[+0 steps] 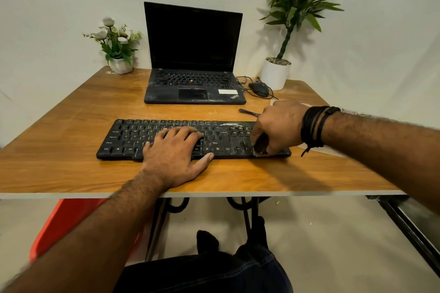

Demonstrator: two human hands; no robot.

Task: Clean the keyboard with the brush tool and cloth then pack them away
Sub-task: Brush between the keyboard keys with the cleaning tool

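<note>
At the lower centre of the frame, the left hand lies flat across the middle keys of the keyboard, fingers straight and slightly spread, thumb along the near edge. It holds nothing and serves to pin the board to the table.

At centre right, the right hand is curled round the brush tool, a short dark implement with a pale edge, pinched between thumb and fingers. Its tip meets the keys at the near right end of the board. Whether the pale edge is bristle cannot be told.

Judgement: the brushing step is in hand. To do it well, the bracing hand should bear down evenly. The brush should run along the gaps between key rows in short strokes toward the near edge, so that debris leaves the board and does not settle deeper.

Just behind the right wrist, a pale flat patch lies on the table; it may be the cloth, though this is unconfirmed.

Further back, at upper centre, stand an open laptop and a mouse.
</note>
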